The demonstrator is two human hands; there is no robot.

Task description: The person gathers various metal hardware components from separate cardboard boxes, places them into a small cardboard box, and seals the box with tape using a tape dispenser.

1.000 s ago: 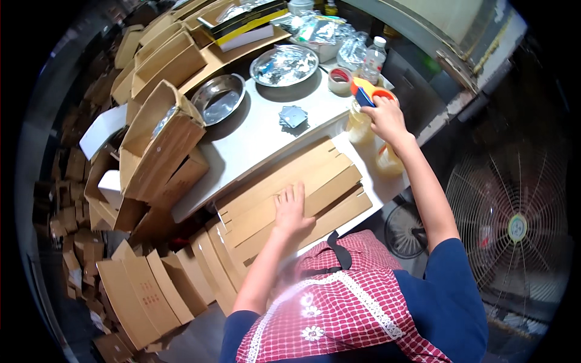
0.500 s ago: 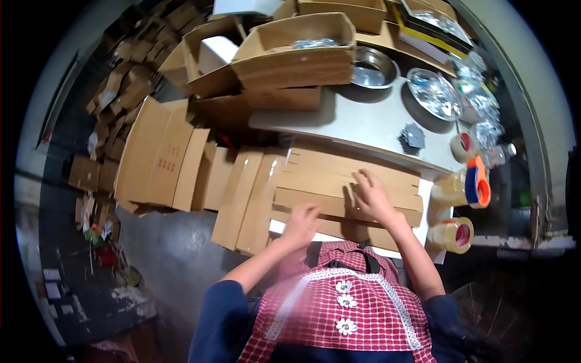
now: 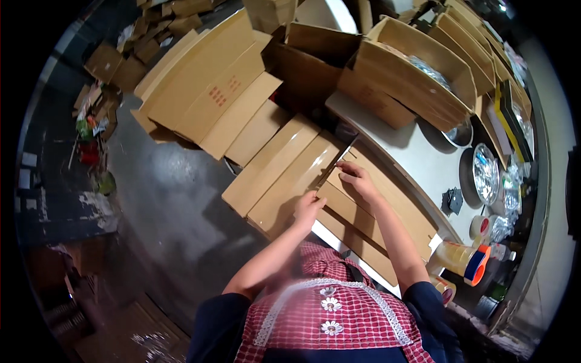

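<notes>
A stack of flattened cardboard boxes (image 3: 375, 209) lies on the near edge of a white table (image 3: 423, 163). My right hand (image 3: 357, 178) rests on the stack's top sheet near its left end, fingers curled over the edge. My left hand (image 3: 307, 207) presses against the stack's left corner, fingers bent. More flat cardboard sheets (image 3: 284, 172) stand leaning against the table just left of both hands.
Open cardboard boxes (image 3: 417, 75) holding metal bowls sit at the table's far side. A metal plate (image 3: 484, 172), tape rolls (image 3: 481, 227) and a tape dispenser (image 3: 466, 260) are at the right. Piles of flat cartons (image 3: 206, 91) cover the grey floor (image 3: 163, 199) to the left.
My right hand left the tape dispenser at the right and came to the cardboard stack. My head has turned left, and both hands now sit at the stack's left end.
</notes>
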